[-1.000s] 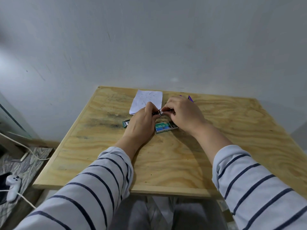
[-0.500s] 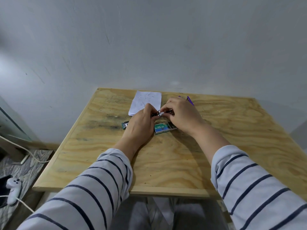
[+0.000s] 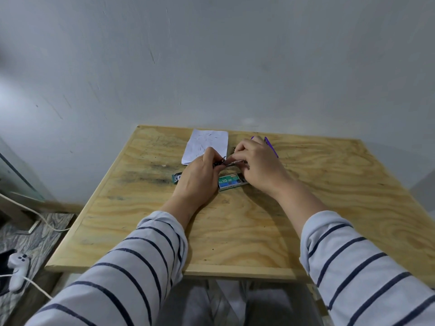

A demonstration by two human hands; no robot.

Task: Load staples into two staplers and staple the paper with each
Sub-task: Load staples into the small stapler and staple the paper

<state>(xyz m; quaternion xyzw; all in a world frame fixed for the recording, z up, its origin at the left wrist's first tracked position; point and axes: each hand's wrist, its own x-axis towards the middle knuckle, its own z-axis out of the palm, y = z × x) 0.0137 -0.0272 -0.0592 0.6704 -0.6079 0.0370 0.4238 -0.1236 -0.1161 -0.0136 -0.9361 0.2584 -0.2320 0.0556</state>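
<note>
Head view: left hand [image 3: 196,182] & right hand [image 3: 257,165] meet above plywood table [image 3: 235,231], fingers pinched on small metal stapler part [image 3: 227,163] between them. Staple box [image 3: 229,182] lies beneath. Paper [image 3: 207,145] behind; purple stapler [image 3: 271,148] beside right hand.

Plywood table [image 3: 235,231], pale w/ dark smudges on its left-centre, stands against the wall. Relative to the spot where both hands pinch together: white paper [image 3: 207,144] lies flat just beyond & left of it, green staple box [image 3: 229,182] marked No 10 sits just nearer the person under it, a small green item [image 3: 177,178] pokes out left of it, mostly hidden. A purple thing [image 3: 271,148] lies right & beyond, partly covered – can't tell what it is.
</note>
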